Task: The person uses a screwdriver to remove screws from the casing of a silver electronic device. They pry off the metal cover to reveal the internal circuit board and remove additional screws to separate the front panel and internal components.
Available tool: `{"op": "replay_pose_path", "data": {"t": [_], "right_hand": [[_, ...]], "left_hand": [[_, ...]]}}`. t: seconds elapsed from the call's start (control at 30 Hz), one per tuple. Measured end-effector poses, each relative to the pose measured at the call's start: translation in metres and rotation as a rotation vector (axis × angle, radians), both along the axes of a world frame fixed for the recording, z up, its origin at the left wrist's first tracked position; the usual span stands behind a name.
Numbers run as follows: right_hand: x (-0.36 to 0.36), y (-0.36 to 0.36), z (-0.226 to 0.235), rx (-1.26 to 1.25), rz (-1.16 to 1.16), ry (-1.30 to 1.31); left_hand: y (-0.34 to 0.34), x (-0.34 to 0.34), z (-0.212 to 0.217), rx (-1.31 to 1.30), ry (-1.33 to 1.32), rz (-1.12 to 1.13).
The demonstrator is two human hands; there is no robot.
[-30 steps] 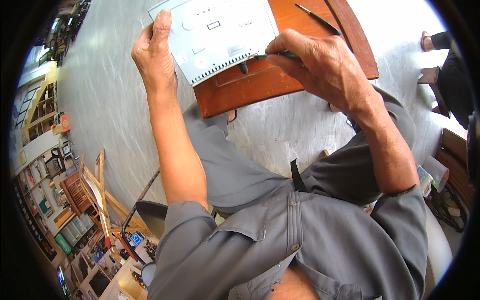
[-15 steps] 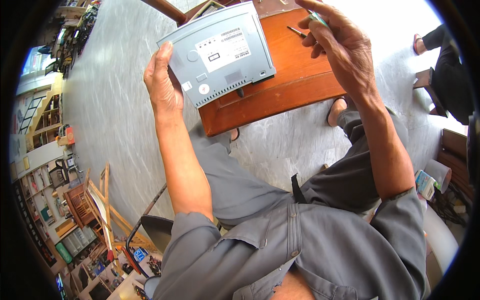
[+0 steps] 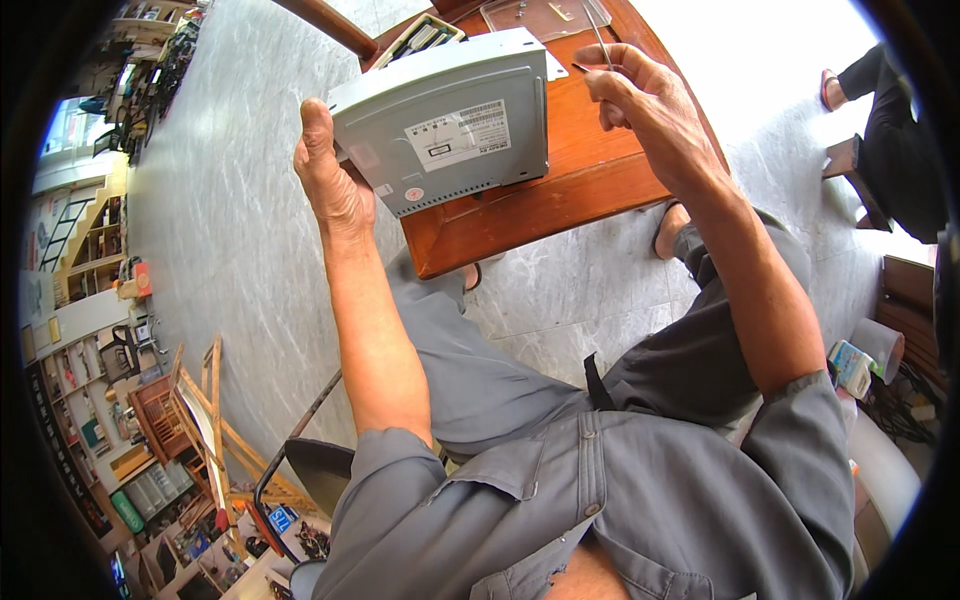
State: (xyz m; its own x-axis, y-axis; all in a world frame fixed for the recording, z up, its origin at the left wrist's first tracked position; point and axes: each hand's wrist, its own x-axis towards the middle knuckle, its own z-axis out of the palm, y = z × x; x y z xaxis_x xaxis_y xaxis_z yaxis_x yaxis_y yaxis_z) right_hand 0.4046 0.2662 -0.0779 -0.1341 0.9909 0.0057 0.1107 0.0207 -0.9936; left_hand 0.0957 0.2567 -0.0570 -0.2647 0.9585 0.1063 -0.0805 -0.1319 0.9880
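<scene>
A flat grey metal box [image 3: 450,155], like a disc player, is tilted up over the near left of a wooden table. White labels and a row of slots show on its face. My left hand [image 3: 335,175] supports its left edge, thumb raised off the box and fingers hidden behind it. To the right of the box, my right hand [image 3: 650,110] is closed on a slim tool with a thin metal shaft [image 3: 598,35] that points up and away. The tool's grip is hidden in my fingers. A small dark tip [image 3: 580,68] shows beside them.
The reddish wooden table [image 3: 590,150] stands before my knees. On its far side are a clear shallow tray [image 3: 535,18] with small parts and an open case [image 3: 425,38] of tools. A person's dark-clothed leg [image 3: 890,150] is at the right. Shelves and a wooden frame [image 3: 215,430] line the left.
The box has tipped so its far edge face shows, and my left thumb has come off its surface. My right hand has lowered and turned, bringing the metal shaft into view.
</scene>
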Motion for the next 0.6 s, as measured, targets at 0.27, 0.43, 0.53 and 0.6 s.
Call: {"op": "replay_pose_path", "data": {"t": [0.27, 0.43, 0.53, 0.6], "right_hand": [[-0.006, -0.004, 0.008, -0.103, 0.058, 0.184], [-0.013, -0.009, 0.010, -0.058, 0.036, 0.080], [-0.017, -0.010, 0.003, -0.086, 0.003, 0.084], [-0.015, -0.011, 0.004, -0.098, 0.031, 0.072]], "left_hand": [[-0.006, 0.000, 0.004, 0.101, 0.150, -0.089], [-0.002, -0.002, 0.000, 0.105, 0.157, -0.082], [0.001, 0.001, 0.000, 0.105, 0.149, -0.037], [0.002, 0.004, 0.000, 0.109, 0.160, -0.024]]}}
